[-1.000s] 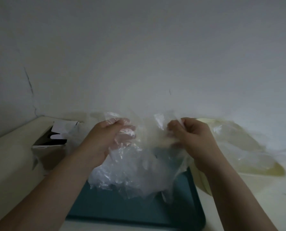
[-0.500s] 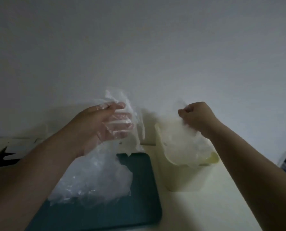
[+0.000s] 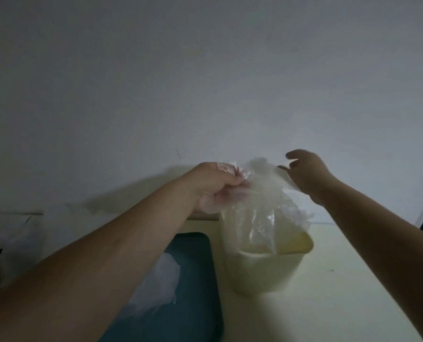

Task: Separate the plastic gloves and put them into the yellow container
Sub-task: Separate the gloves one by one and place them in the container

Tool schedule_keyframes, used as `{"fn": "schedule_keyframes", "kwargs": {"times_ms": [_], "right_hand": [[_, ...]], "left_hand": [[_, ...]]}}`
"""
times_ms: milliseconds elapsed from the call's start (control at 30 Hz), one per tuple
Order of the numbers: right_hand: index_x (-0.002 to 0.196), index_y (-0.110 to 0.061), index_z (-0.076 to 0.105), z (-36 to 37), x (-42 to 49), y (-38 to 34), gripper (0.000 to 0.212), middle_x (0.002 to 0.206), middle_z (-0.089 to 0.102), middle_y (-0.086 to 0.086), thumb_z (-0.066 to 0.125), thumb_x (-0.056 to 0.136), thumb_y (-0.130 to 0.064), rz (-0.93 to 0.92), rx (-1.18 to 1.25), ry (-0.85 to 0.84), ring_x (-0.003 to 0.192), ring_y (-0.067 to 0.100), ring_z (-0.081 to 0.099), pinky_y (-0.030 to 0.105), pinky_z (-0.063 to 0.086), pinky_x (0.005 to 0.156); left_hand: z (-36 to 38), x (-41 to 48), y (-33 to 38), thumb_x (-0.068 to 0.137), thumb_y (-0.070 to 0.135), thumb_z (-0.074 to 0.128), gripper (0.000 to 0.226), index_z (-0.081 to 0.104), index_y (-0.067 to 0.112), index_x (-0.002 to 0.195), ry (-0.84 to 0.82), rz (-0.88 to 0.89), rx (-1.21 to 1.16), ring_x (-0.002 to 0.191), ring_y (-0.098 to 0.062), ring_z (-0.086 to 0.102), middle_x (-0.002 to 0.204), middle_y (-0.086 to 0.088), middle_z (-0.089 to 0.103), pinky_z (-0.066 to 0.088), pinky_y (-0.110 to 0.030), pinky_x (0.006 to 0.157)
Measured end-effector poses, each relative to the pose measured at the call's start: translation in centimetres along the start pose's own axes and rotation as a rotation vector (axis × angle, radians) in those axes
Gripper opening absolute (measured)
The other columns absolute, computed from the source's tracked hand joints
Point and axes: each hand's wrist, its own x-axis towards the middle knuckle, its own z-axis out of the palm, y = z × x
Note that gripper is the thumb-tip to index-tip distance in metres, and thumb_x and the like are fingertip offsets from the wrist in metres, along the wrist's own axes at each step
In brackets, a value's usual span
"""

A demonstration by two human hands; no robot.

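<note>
Head view looks down on a pale table (image 3: 341, 304) that stands against a plain grey wall (image 3: 205, 82). The light is dim and the picture is soft.

The left hand (image 3: 212, 186) is a little above and to the 10 o'clock side of the yellow container (image 3: 262, 275). Its fingers are curled closed around a bunch of thin clear plastic gloves (image 3: 262, 201) — the plastic is pressed between the fingers and the palm, and some of it covers the fingertips. From this grip the gloves hang down as one crumpled sheet, and the lower edge goes inside the mouth of the container. How many gloves are in the bunch, I cannot tell.

The right hand (image 3: 306, 174) is at the 1 o'clock side of the container, above its rim. The thumb and the fingers are apart and loosely bent, with a gap between them, so they are not closed on anything. The edge of the plastic lies just beside the hand's lower side; whether it really touches the skin I cannot tell.

The container is upright on the table, just beside the right edge of a dark teal tray (image 3: 193, 280) — they look close, maybe touching. On the tray, at the 8 o'clock side of the container and partly hidden under the left forearm, lies a second pile of clear gloves (image 3: 161, 285).

At the 9 o'clock edge of the picture there is a dark object, too blurred to name.
</note>
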Motion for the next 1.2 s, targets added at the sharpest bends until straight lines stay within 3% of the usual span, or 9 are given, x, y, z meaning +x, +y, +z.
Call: {"fn": "schedule_keyframes", "kwargs": {"times_ms": [133,233,367,500,567,767,967,1100,1200], "right_hand": [[0.134,-0.020,0.064,-2.6,-2.2,-1.3,0.039,0.131,0.065,0.003,0.057,0.096,-0.016,-0.151,-0.010,0.164,0.118,0.022,0.064,0.039,0.053,0.104],[0.136,-0.016,0.066,-1.5,-5.4,-3.4,0.039,0.138,0.065,0.003,0.065,0.098,-0.026,-0.329,-0.228,-0.110,0.126,0.021,0.062,0.033,0.046,0.110],[0.154,-0.020,0.045,2.6,-8.3,-4.4,0.057,0.156,0.049,0.005,0.057,0.102,-0.041,-0.206,-0.573,-0.619,0.137,0.025,0.051,0.036,0.042,0.111],[0.163,-0.023,0.022,6.9,-8.1,-2.6,0.067,0.167,0.031,0.006,0.049,0.106,-0.045,-0.158,-0.804,-0.772,0.151,0.030,0.035,0.044,0.029,0.121],[0.161,-0.023,0.032,8.8,-7.6,-1.4,0.058,0.163,0.040,0.008,0.047,0.107,-0.039,-0.151,-0.880,-0.812,0.147,0.031,0.041,0.047,0.033,0.120],[0.157,-0.016,0.040,10.4,-6.8,-0.6,0.053,0.156,0.046,0.010,0.039,0.105,-0.029,-0.103,-1.033,-0.867,0.139,0.031,0.047,0.048,0.039,0.117],[0.127,-0.014,0.060,6.9,-8.5,-6.4,0.037,0.120,0.064,0.004,0.053,0.098,-0.036,-0.231,-0.994,-0.569,0.109,0.028,0.064,0.042,0.053,0.098],[0.095,-0.018,0.055,8.5,-12.9,-9.7,0.019,0.092,0.058,0.000,0.053,0.100,-0.036,-0.368,-0.767,-0.437,0.089,0.025,0.062,0.036,0.051,0.082],[0.087,-0.013,0.061,12.3,-14.7,-9.8,0.031,0.085,0.061,0.000,0.052,0.101,-0.040,-0.441,-0.616,-0.503,0.083,0.024,0.062,0.035,0.054,0.081]], "left_hand": [[1.9,2.9,-2.4,0.089,-0.009,0.073,0.014,0.069,0.005,0.087,0.184,-0.009,0.240,0.084,-0.034,0.073,0.098,-0.022,0.070,0.064,-0.051,0.081],[2.9,3.1,-3.1,0.085,-0.008,0.075,0.022,0.067,0.009,0.098,0.262,0.033,0.280,0.088,-0.033,0.071,0.101,-0.017,0.068,0.063,-0.048,0.078],[2.4,2.9,-3.0,0.081,0.007,0.077,0.053,0.062,0.015,0.132,0.313,0.068,0.244,0.111,-0.033,0.067,0.127,-0.012,0.065,0.060,-0.040,0.090],[0.1,1.1,-2.8,0.098,0.004,0.060,0.055,0.049,0.015,0.151,0.432,0.180,0.303,0.121,-0.018,0.053,0.144,-0.003,0.055,0.042,-0.025,0.091],[-1.1,0.0,-3.2,0.098,0.009,0.063,0.052,0.052,0.018,0.148,0.435,0.198,0.318,0.119,-0.015,0.054,0.139,0.001,0.059,0.041,-0.023,0.088],[-5.0,-5.0,-4.8,0.095,0.021,0.072,0.027,0.069,0.025,0.122,0.309,0.192,0.565,0.107,-0.009,0.067,0.116,0.007,0.071,0.053,-0.024,0.091],[-10.1,-9.8,-9.1,0.093,0.047,0.069,0.034,0.066,0.032,0.123,0.159,0.032,1.354,0.104,-0.006,0.062,0.122,0.014,0.061,0.053,-0.030,0.095],[-11.8,-10.6,-12.1,0.084,0.056,0.055,0.030,0.063,0.027,0.080,0.142,-0.090,1.534,0.076,-0.007,0.057,0.088,0.012,0.056,0.051,-0.028,0.068],[-12.3,-10.7,-13.4,0.095,0.045,0.058,0.019,0.065,0.028,0.091,0.163,-0.050,1.546,0.074,-0.013,0.051,0.086,0.007,0.047,0.039,-0.027,0.065]]}}
